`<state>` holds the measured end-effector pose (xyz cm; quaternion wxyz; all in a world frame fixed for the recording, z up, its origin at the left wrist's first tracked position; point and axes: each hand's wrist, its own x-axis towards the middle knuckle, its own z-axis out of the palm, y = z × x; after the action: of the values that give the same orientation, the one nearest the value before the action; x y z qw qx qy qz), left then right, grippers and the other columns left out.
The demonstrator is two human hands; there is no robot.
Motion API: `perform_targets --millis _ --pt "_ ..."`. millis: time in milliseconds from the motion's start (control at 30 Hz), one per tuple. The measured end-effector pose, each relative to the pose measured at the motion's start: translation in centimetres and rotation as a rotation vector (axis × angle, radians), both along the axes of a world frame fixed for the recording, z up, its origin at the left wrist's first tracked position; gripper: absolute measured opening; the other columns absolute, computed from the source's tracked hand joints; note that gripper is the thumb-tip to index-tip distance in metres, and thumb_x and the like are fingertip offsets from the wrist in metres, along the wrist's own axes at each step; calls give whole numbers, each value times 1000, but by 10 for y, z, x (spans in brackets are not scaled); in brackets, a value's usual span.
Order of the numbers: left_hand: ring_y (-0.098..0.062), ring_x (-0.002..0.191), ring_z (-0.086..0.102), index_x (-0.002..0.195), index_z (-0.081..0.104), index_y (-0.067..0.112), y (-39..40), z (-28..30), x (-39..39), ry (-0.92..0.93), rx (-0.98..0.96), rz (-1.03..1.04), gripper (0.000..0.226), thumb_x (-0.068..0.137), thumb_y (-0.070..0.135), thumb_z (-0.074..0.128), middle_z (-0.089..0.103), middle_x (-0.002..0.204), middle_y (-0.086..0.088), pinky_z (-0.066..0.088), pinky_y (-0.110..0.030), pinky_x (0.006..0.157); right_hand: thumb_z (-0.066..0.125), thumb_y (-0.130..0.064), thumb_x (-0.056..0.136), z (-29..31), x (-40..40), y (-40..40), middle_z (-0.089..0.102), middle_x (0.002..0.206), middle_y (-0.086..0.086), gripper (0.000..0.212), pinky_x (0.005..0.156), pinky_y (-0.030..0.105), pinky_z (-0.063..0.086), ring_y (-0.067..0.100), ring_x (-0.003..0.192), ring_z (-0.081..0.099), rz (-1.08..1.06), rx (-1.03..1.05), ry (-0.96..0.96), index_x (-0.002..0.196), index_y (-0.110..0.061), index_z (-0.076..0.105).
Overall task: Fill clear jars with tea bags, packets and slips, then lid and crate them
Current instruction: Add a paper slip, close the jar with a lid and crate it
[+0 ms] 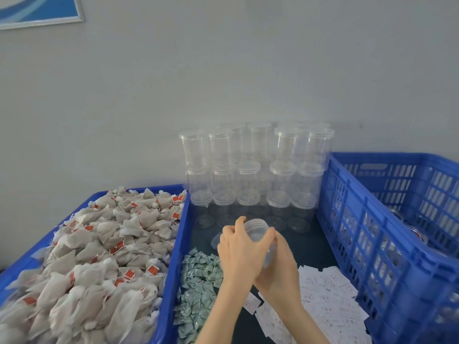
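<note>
Your left hand (239, 247) and right hand (278, 266) both grip a clear, blurry jar (259, 234) just in front of the jar stack (253, 175); whether it's lidded is hard to tell

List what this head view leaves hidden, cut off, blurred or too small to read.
- Held jar: both hands, left and right, cover its body; contents cannot be told.
- Slips: print too small to read.
- Right crate: cut by the frame edge; its wall screens the jars inside.
- Tea bags: nearest ones blurred, cut by the bottom edge.
</note>
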<state>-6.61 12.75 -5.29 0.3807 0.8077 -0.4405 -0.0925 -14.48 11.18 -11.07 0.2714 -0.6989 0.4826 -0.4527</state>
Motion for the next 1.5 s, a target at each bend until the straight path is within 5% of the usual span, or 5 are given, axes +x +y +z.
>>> perform_targets --millis 300,1000,1267,1400,1500 --pt "-11 140 16 147 12 44 8 30 42 -53 307 -903 97 73 39 74 16 155 6 27 -35 109 77 -52 46 -12 -20 -9 58 120 -17 91 85 36 56 7 107 60 58 124 -72 128 -39 41" --pt "-20 146 -7 147 -14 41 1 30 53 -233 440 -769 111 75 55 68 -10 157 8 20 -50 116 84 -44 60 -5 14 -14 54 129 -9 89 96 41 49 14 118 53 91 23 14 136 -21 43" --pt "-31 129 42 143 30 28 -5 37 55 -355 415 -268 95 69 86 39 42 143 -8 37 -47 103 82 -46 62 0 20 -16 55 131 -7 88 101 42 45 15 123 51 78 -63 91 137 -18 44" --pt "-15 146 -13 145 -14 47 -4 34 60 -200 419 -792 108 76 53 69 -18 157 11 19 -48 116 79 -49 61 -1 14 -21 53 131 -7 90 97 41 47 15 122 51 98 -39 70 137 -17 43" --pt "-17 137 25 146 15 45 -9 40 72 -246 413 -825 93 74 37 74 21 149 6 35 -31 103 68 -58 54 -6 10 -20 54 125 -11 91 93 40 50 13 116 53 109 -31 75 134 -23 44"
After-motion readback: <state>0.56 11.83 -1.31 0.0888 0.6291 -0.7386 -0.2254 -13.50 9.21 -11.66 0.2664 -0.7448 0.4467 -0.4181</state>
